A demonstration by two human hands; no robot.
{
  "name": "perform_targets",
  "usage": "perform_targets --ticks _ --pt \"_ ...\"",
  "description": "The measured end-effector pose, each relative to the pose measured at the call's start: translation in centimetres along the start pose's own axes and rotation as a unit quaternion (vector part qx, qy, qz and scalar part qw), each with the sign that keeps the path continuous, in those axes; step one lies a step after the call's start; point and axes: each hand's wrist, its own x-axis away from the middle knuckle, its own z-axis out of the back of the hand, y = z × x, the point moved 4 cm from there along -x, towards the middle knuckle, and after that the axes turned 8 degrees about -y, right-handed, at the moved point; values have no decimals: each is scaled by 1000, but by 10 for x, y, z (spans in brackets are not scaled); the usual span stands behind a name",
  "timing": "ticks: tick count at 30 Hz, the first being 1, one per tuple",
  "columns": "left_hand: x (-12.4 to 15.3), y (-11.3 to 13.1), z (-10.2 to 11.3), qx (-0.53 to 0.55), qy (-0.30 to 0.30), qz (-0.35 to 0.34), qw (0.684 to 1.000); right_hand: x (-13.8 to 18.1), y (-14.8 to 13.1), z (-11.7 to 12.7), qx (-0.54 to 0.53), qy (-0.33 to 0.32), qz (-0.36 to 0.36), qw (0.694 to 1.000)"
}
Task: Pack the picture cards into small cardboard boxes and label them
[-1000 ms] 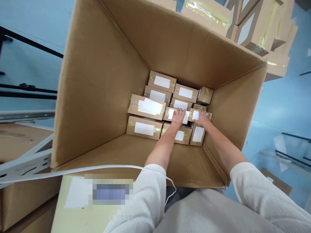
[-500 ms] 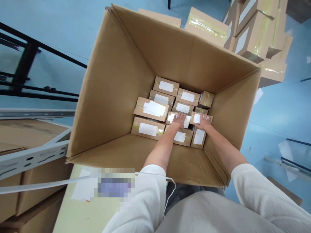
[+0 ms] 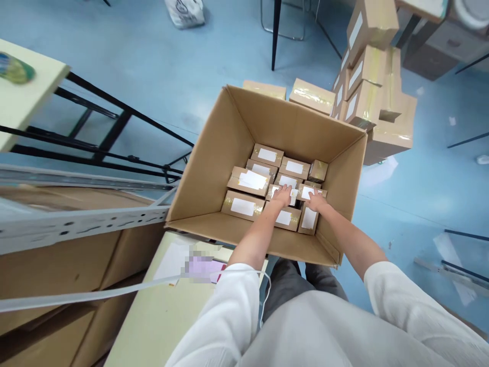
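Note:
Both my arms reach down into a big open cardboard box (image 3: 206, 168) on the floor. Its bottom is lined with several small taped cartons bearing white labels (image 3: 249, 180). My left hand (image 3: 281, 196) lies flat, fingers stretched, on a small carton in the middle row. My right hand (image 3: 315, 200) rests with fingers spread on the neighbouring small carton (image 3: 307, 192) near the box's right wall. Neither hand grips anything.
A stack of taped cartons (image 3: 372, 66) stands on the blue floor behind the box at upper right. A pale table (image 3: 160, 316) with a paper sits at my lower left, over brown boxes and a metal rail (image 3: 76, 224). Black table legs (image 3: 114, 122) cross the left.
The view has pulled back and up, so the big box looks smaller and more floor shows. Both hands stay flat on the same small cartons.

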Motion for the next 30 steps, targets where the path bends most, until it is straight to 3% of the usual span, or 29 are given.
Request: perform_targets --ticks 8,15,23,30 --pt "138 35 27 -37 88 -14 995 97 7 31 9 63 27 998" --pt "243 41 25 -16 185 42 982 152 -7 36 37 110 114 987" --pt "338 39 -30 19 266 120 956 194 -41 19 107 163 283 939" --pt "428 16 -103 83 307 197 927 235 -117 -1 128 215 436 864"
